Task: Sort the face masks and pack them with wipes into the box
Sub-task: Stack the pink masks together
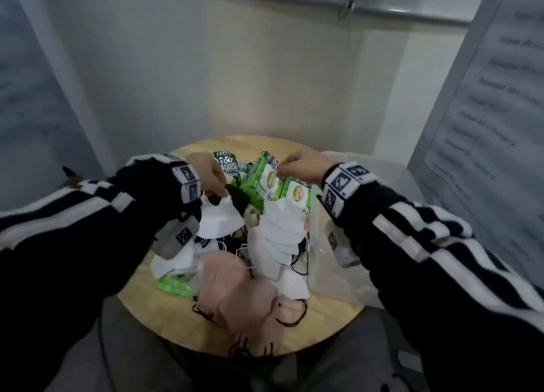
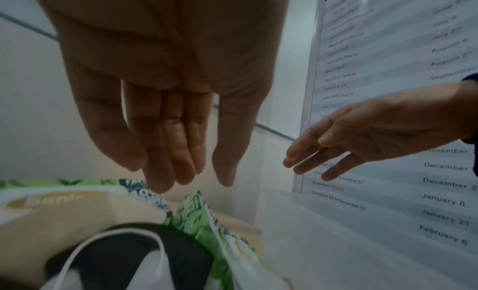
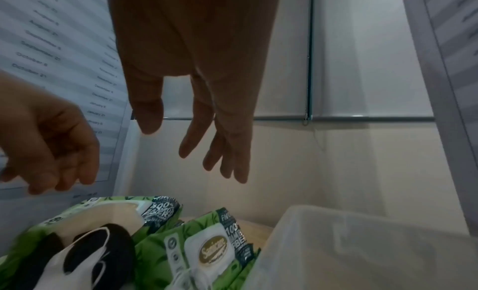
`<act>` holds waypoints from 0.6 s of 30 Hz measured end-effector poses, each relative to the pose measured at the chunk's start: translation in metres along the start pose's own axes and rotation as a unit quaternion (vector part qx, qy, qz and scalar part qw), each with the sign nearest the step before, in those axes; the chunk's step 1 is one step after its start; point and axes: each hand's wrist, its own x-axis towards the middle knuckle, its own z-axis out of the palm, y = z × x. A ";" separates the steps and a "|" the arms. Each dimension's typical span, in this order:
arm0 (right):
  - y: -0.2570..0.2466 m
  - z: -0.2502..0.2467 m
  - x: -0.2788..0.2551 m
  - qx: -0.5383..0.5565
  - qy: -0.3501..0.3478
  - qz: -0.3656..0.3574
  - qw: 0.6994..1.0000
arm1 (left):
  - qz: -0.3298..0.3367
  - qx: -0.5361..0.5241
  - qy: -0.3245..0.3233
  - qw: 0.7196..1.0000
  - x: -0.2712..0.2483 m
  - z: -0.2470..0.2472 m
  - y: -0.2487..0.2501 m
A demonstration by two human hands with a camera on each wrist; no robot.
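White [image 1: 281, 234], pink [image 1: 240, 288] and black face masks [image 1: 239, 196] lie heaped on a round wooden table [image 1: 326, 315]. Green wipes packs [image 1: 265, 182] lie at the far side of the heap. A clear plastic box [image 1: 334, 263] stands at the table's right edge. My left hand [image 1: 210, 175] hovers over a white mask [image 1: 220, 218] and the black one, fingers [image 2: 181, 151] straight and holding nothing. My right hand [image 1: 297, 167] hangs over the wipes packs [image 3: 207, 251], fingers [image 3: 227, 151] spread and empty. Both wrist views show the clear box [image 3: 362, 243] just right of the wipes.
A printed schedule poster [image 1: 485, 112] leans close on the right, a grey panel [image 1: 26, 97] on the left, and a pale wall stands right behind the table. One more wipes pack [image 1: 173, 285] peeks from under the masks at the left. My lap is below the near table edge.
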 end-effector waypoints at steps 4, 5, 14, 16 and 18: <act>0.008 0.018 -0.003 0.019 -0.018 0.008 1.000 | -0.024 0.048 -0.060 0.997 -0.002 0.025 -0.010; 0.009 0.024 -0.002 0.016 -0.022 0.011 1.000 | -0.025 0.057 -0.073 0.995 -0.002 0.031 -0.012; 0.000 0.058 -0.014 0.031 -0.053 0.054 0.997 | 0.011 0.146 -0.088 0.985 -0.009 0.052 -0.009; -0.003 0.068 -0.016 0.037 -0.051 0.078 0.995 | 0.006 0.155 -0.081 0.985 -0.013 0.054 -0.015; -0.002 0.078 -0.019 0.041 -0.057 0.092 0.993 | 0.007 0.165 -0.084 0.983 -0.017 0.057 -0.020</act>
